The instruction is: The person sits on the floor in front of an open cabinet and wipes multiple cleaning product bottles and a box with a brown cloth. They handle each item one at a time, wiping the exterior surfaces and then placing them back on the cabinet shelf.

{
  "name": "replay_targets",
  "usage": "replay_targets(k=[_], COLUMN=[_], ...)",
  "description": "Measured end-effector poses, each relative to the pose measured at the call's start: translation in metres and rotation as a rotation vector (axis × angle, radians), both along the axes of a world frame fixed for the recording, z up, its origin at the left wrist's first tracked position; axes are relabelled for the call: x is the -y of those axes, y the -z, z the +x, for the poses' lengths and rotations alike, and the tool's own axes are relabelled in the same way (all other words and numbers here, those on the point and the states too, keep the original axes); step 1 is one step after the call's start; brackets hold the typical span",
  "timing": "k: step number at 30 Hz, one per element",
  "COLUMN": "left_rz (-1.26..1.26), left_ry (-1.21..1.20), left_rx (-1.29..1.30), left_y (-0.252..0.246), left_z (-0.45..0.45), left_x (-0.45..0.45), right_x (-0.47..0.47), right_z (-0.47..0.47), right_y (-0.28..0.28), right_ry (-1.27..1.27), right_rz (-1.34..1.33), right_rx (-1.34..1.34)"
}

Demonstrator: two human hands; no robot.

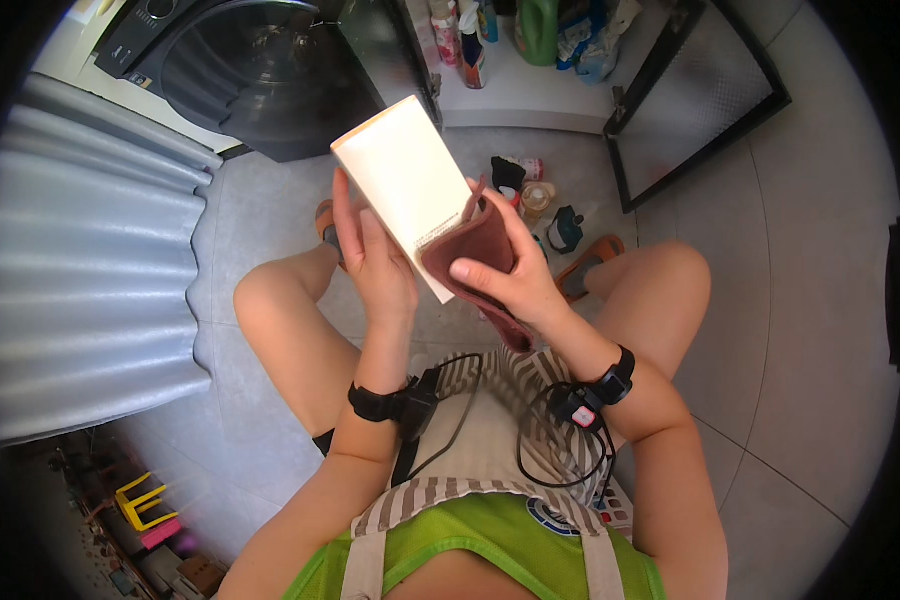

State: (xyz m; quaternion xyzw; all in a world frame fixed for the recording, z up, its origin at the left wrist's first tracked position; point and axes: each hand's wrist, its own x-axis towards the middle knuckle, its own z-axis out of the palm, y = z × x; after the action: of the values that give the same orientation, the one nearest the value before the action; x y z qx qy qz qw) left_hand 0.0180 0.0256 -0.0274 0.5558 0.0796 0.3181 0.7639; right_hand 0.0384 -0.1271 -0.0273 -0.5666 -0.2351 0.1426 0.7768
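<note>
A white cardboard box (401,169) with an orange edge at its top is held tilted between my hands. My left hand (379,262) supports its left side, the fingers pointing up along it. In my right hand (517,262) is a folded maroon cloth (476,247), pressed against the lower right part of the box; one end of the cloth hangs down towards my lap. Small print shows on the box beside the cloth. The undersides of the box and the cloth are hidden.
Several bottles and jars, among them a dark bottle (566,229), stand or lie on the tiled floor between my feet. Ahead is a cabinet with its frosted door (697,105) open, beside a black front-loading washing machine (262,67). A grey curtain (97,262) hangs at left.
</note>
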Motion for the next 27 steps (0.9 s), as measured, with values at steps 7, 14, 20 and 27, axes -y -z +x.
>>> replay_targets(k=[7,14,20,27], left_rz=[-0.123,-0.056,0.074,0.006], left_ry=[0.129,0.126,0.214,0.424], left_rx=[0.011,-0.061,-0.091,-0.169], left_y=[-0.024,-0.018,-0.006,0.007], left_z=[-0.004,-0.009,-0.012,-0.016], left_x=[0.028,0.03,0.038,0.052], right_x=[0.001,0.007,0.012,0.021], right_z=[0.01,0.01,0.021,0.03], right_y=[0.008,0.004,-0.006,-0.023], right_ry=[0.16,0.065,0.07,0.173], right_rz=[-0.073,-0.128,-0.022,0.192], right_rx=[0.326,0.45,0.313,0.102])
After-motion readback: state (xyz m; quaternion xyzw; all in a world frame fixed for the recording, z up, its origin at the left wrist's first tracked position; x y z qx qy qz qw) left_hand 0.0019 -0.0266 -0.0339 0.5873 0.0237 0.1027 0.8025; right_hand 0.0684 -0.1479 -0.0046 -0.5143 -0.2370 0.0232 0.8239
